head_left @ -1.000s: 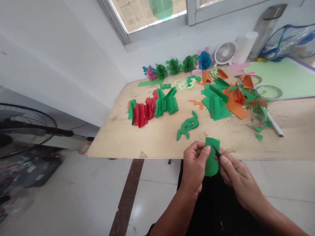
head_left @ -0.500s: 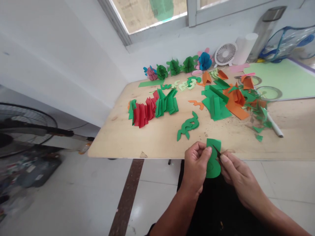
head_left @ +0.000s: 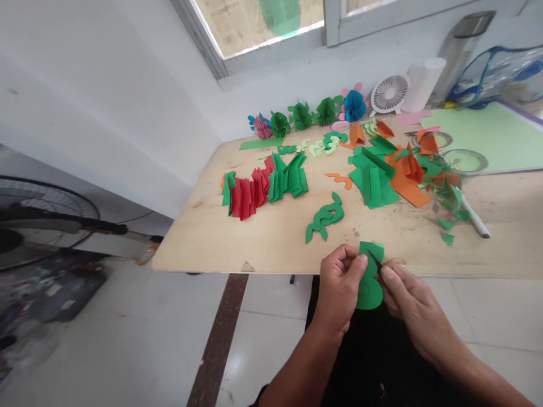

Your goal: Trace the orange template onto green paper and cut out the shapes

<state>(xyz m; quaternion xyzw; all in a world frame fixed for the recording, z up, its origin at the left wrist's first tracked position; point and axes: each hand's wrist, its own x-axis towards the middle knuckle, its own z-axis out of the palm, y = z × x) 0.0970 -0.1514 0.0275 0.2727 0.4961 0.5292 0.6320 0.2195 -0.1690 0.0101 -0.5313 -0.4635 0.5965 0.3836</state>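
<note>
My left hand (head_left: pixel 343 282) pinches the left edge of a piece of green paper (head_left: pixel 370 294) over the table's front edge. The paper's lower right side is cut to a rounded lobe, and a faint curved line shows on it. My right hand (head_left: pixel 407 294) is closed on a pair of scissors (head_left: pixel 376 261); the dark blades lie across the upper part of the paper, their handles hidden by my fingers. Just beyond my left hand lie several wavy green paper cutouts (head_left: pixel 324 216), overlapping on the wooden table (head_left: pixel 203 237).
Folded red paper (head_left: pixel 241 198) and folded green paper (head_left: pixel 288 178) stand in a row at left. Green and orange scraps (head_left: pixel 407 175) pile up at right, near a white marker (head_left: pixel 473 215). Paper figures (head_left: pixel 302 116) and a small white fan (head_left: pixel 389 93) line the wall.
Both hands, with the paper and scissors, have shifted very slightly right and down in view. The things on the table appear unmoved.
</note>
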